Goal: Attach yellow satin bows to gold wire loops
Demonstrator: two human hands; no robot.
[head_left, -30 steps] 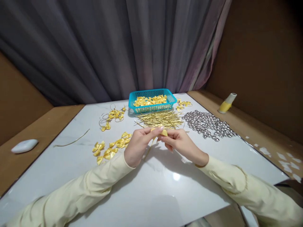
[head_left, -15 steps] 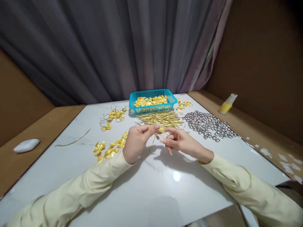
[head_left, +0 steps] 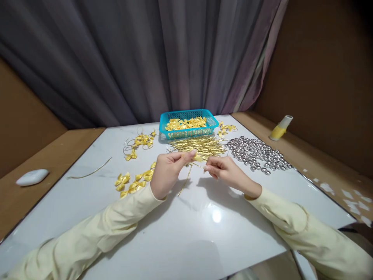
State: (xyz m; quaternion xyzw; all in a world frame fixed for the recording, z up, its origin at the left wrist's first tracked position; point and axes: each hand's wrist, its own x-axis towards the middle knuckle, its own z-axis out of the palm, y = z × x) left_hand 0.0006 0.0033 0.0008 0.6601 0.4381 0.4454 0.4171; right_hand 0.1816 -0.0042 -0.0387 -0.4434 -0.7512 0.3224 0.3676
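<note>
Between thumb and fingers, my left hand [head_left: 171, 171] pinches a yellow ribbon bow [head_left: 197, 157], partly hidden by the thumb. A gold twist tie [head_left: 185, 181] hangs down from under the bow, and its other end stretches right. My right hand [head_left: 225, 173] is closed on that right end, a short way from the bow. Just beyond both hands lies a pile of gold twist ties [head_left: 198, 146]. Several loose yellow bows [head_left: 136, 185] rest on the table left of my left hand.
A blue basket [head_left: 189, 136] of yellow bows stands at the back. To the right spread many silver beads [head_left: 256, 153]. Bows with looped ties [head_left: 142, 140] lie back left, near a single tie [head_left: 90, 172]. A white mouse-like object [head_left: 32, 177] and a cone [head_left: 281, 128] flank the white table.
My right hand has come away from the bow to the right and now pinches an end of the tie. My left hand keeps the bow, shifted slightly left.
</note>
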